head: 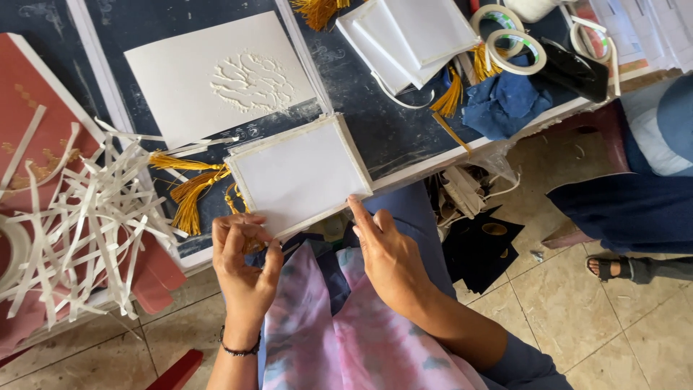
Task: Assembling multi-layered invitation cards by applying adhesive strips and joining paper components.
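Note:
A white card folder (299,173) with taped edges lies on the dark work table (375,133) near its front edge. My right hand (386,253) touches its near right corner with the thumb and forefinger. My left hand (244,263) is curled at the card's near left corner, pinching something small I cannot make out, next to gold tassels (189,189) that trail out from under the card. Both wrists rest over a pink and blue cloth on my lap.
A white embossed sheet (216,76) lies behind the card. A heap of white paper strips (79,217) covers a red board (36,108) on the left. Stacked white cards (408,36), tape rolls (514,45) and blue cloth (505,101) sit far right. Another person's leg and sandalled foot (613,267) are on the right.

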